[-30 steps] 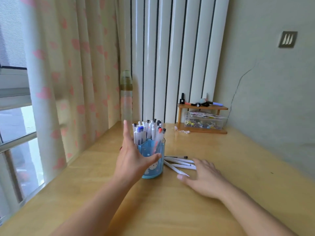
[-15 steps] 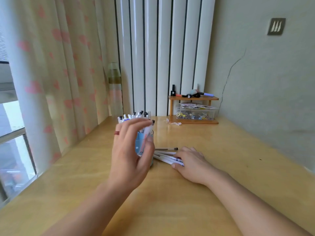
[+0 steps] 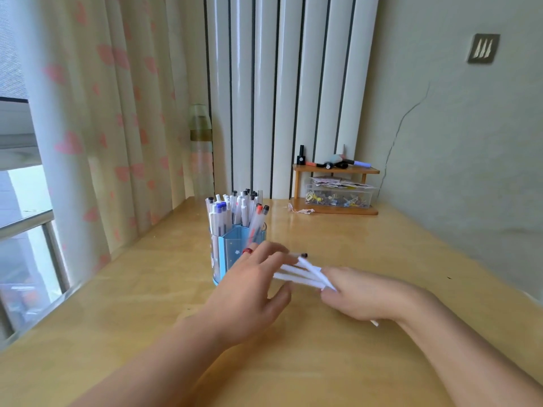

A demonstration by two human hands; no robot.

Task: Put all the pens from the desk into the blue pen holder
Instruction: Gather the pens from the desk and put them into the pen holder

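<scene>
1. A loose bundle of white pens (image 3: 302, 274) sits in the right hand (image 3: 364, 292), whose fingers are curled closed around it. The barrels fan out a little; their long axes run roughly left to right, angled away from the person toward the left. One tip pokes out under the wrist on the near right.
2. One pen with a black cap (image 3: 298, 255) lies nearly level behind the bundle, cap pointing right; whether it rests on the desk or is part of the bundle is unclear.
3. The left hand (image 3: 252, 292) is spread open with loose fingers, fingertips touching the left ends of the bundle but gripping nothing. A red ring (image 3: 247, 251) is on one finger.
4. The blue pen holder (image 3: 227, 254) stands upright just behind the left hand, crowded with pens standing on end, caps up.
5. The wooden desk (image 3: 338, 362) is pale and glossy. A small wooden shelf (image 3: 335, 171) with a clear plastic box (image 3: 338, 196) beneath it stands at the far wall.
6. A curtain with pink hearts (image 3: 97, 127) and a window close the left edge, white vertical panels (image 3: 288, 92) the back, a plain wall the right. Bare desk lies open to the right of the hands and in front of them.
</scene>
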